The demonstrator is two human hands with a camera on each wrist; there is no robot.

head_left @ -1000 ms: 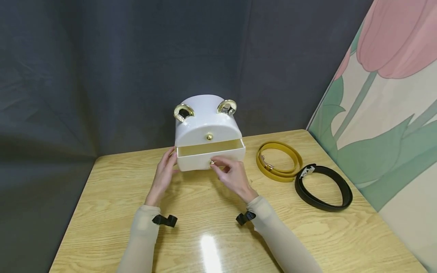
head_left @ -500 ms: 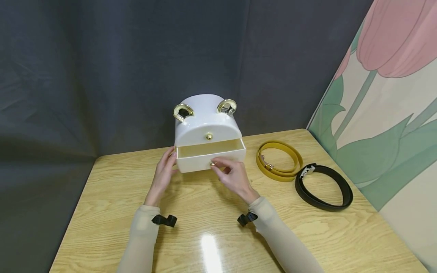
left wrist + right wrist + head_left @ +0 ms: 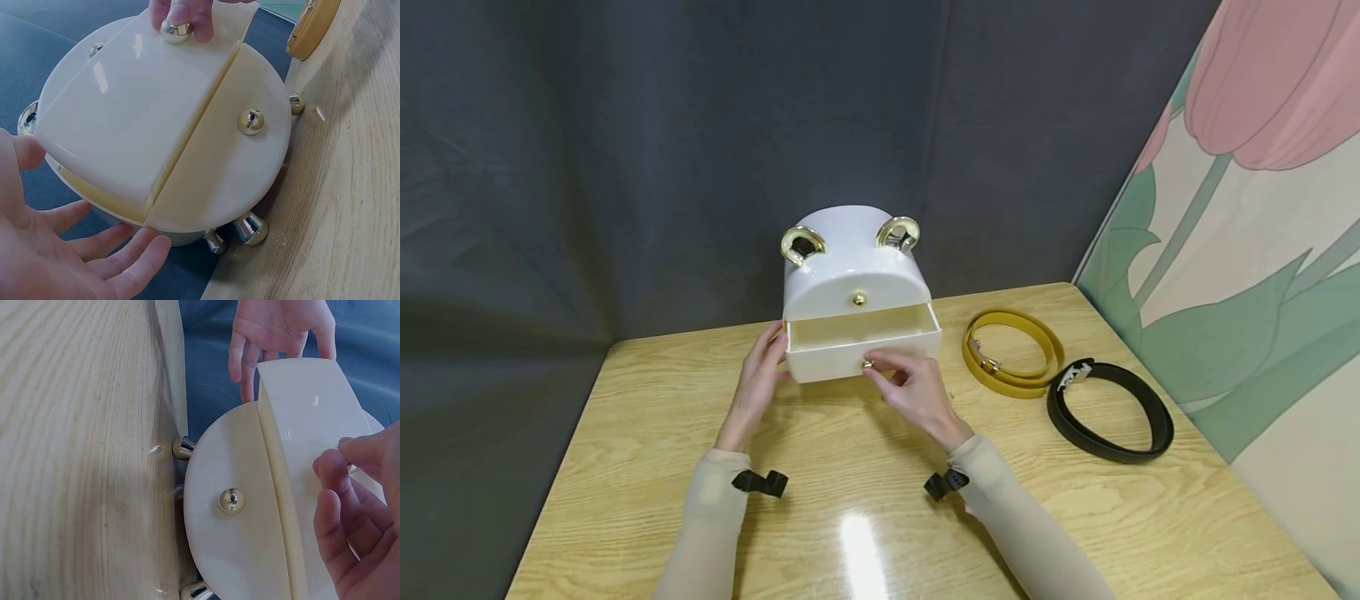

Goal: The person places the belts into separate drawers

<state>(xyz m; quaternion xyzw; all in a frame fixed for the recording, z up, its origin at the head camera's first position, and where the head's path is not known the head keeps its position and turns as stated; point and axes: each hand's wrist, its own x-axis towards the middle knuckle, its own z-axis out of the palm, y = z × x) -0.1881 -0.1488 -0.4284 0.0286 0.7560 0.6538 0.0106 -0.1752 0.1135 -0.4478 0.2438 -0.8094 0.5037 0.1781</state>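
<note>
A rounded white drawer box (image 3: 850, 233) with two gold ear-shaped pieces stands on the table's far side. Its middle drawer (image 3: 827, 363) sticks out, and the inside that shows holds nothing. My right hand (image 3: 917, 396) pinches that drawer's gold knob (image 3: 176, 32) between thumb and fingers. At the box's left side is my left hand (image 3: 752, 383), with fingers spread and fairly straight; in the left wrist view its fingertips touch the rim. Below the drawer, the left wrist view shows a lower front with another gold knob (image 3: 250, 121) and small gold feet (image 3: 252, 229).
To the right of the box lies a coiled yellow belt (image 3: 1052, 350), with a coiled black belt (image 3: 1108, 454) close beside it. A dark curtain (image 3: 700, 167) hangs behind the wooden table (image 3: 647, 467). A flower-patterned wall (image 3: 1240, 275) borders the right.
The middle drawer has slid slightly farther out toward me, along with my right hand on its knob. My left hand stays at the box's side.
</note>
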